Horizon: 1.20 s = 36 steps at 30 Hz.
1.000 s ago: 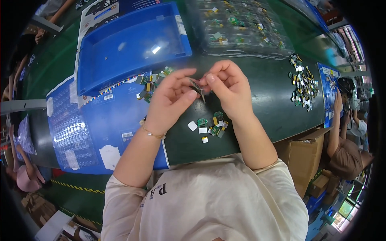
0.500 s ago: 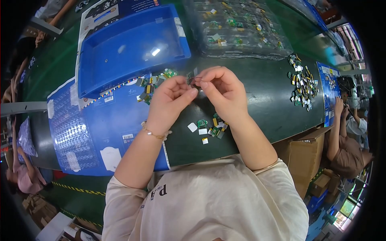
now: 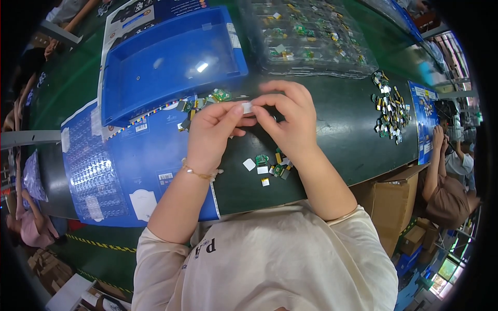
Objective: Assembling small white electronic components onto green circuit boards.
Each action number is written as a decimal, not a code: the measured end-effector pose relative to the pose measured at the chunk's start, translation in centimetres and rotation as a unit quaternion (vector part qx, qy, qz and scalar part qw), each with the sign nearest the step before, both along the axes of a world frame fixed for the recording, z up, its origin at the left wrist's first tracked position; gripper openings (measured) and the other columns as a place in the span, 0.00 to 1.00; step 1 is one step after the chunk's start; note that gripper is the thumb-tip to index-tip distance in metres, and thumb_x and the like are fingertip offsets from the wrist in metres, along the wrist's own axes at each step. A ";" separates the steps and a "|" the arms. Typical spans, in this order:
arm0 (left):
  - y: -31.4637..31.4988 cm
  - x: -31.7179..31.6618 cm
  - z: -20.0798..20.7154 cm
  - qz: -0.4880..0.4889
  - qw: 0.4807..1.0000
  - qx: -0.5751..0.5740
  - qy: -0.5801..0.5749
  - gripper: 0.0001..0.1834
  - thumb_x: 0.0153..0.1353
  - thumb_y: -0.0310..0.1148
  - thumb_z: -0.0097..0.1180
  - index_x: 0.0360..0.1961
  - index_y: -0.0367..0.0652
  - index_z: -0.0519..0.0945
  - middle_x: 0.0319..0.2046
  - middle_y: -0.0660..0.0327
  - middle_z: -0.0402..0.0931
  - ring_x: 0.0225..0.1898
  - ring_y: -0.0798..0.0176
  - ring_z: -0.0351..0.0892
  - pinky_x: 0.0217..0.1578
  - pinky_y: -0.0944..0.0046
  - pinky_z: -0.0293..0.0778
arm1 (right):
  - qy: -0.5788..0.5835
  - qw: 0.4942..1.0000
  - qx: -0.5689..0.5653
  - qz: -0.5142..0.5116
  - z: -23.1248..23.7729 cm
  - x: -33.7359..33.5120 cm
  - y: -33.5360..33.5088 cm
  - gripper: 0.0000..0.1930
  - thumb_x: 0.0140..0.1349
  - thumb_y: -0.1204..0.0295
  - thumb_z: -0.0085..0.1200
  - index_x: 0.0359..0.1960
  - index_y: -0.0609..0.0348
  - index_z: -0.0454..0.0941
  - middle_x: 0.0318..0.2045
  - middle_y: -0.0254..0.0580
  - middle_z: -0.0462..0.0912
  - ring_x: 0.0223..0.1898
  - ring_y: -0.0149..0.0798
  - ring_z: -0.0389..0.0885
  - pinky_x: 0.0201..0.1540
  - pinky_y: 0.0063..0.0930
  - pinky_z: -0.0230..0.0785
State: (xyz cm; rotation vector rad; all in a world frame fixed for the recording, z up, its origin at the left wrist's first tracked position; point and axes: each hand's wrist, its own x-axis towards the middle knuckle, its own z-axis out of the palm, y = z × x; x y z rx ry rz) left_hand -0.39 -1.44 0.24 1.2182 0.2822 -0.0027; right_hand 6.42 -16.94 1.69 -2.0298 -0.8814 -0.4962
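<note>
Between my two hands, above the dark table, is a small flat white rectangular piece (image 3: 247,107). My left hand (image 3: 213,132) pinches its left side with thumb and forefinger. At its right edge, the thumb and forefinger of my right hand (image 3: 293,116) close on it, while the other fingers stay loosely curled. The fingertips hide whatever is behind the white face. Closer to me on the table lie small green circuit boards (image 3: 262,160), white pieces (image 3: 249,165) and yellow-and-silver parts. Just beyond my left hand sits another pile of boards (image 3: 222,95).
A blue tray (image 3: 171,93) stands at the back left, beside stacked clear plastic trays (image 3: 316,67) of boards. A larger heap of parts (image 3: 391,111) is on the right. Blue printed sheets (image 3: 140,171) cover the left side. An open cardboard box (image 3: 391,207) adjoins the right edge; co-workers sit around.
Earlier, a small green part and a thin dark strand showed between my fingertips; now a white face shows there. My left hand has rolled over slightly, and my right fingers have shifted.
</note>
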 end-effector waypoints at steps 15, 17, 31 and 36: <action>-0.2 0.0 0.1 -0.004 0.998 0.016 -0.053 0.10 0.61 0.25 0.55 0.43 0.35 0.80 0.35 0.59 0.81 0.36 0.70 0.80 0.36 0.73 0.75 | 0.066 0.997 0.012 0.026 -0.1 0.4 -0.3 0.07 0.45 0.74 0.64 0.26 0.55 0.79 0.39 0.39 0.80 0.44 0.42 0.76 0.48 0.33 0.65; -0.1 0.0 0.1 -0.003 0.998 0.016 -0.056 0.10 0.61 0.25 0.55 0.43 0.35 0.80 0.35 0.59 0.81 0.36 0.70 0.80 0.36 0.73 0.75 | 0.082 0.996 0.018 0.043 0.0 0.6 -0.3 0.07 0.45 0.75 0.63 0.26 0.55 0.78 0.40 0.40 0.79 0.44 0.43 0.76 0.49 0.34 0.65; 0.6 0.2 0.4 -0.005 0.999 0.000 -0.054 0.12 0.62 0.27 0.55 0.45 0.34 0.78 0.38 0.57 0.81 0.39 0.68 0.80 0.40 0.71 0.75 | -0.038 0.998 -0.023 0.035 2.9 6.6 6.5 0.02 0.47 0.71 0.60 0.23 0.52 0.80 0.33 0.35 0.81 0.39 0.43 0.77 0.41 0.38 0.68; 0.3 0.0 0.2 0.014 0.996 0.008 -0.091 0.10 0.62 0.25 0.53 0.44 0.34 0.77 0.37 0.57 0.81 0.37 0.67 0.80 0.40 0.70 0.75 | -0.081 0.986 -0.148 0.007 3.5 5.5 6.0 0.04 0.47 0.69 0.60 0.26 0.50 0.82 0.34 0.33 0.81 0.40 0.43 0.76 0.42 0.37 0.68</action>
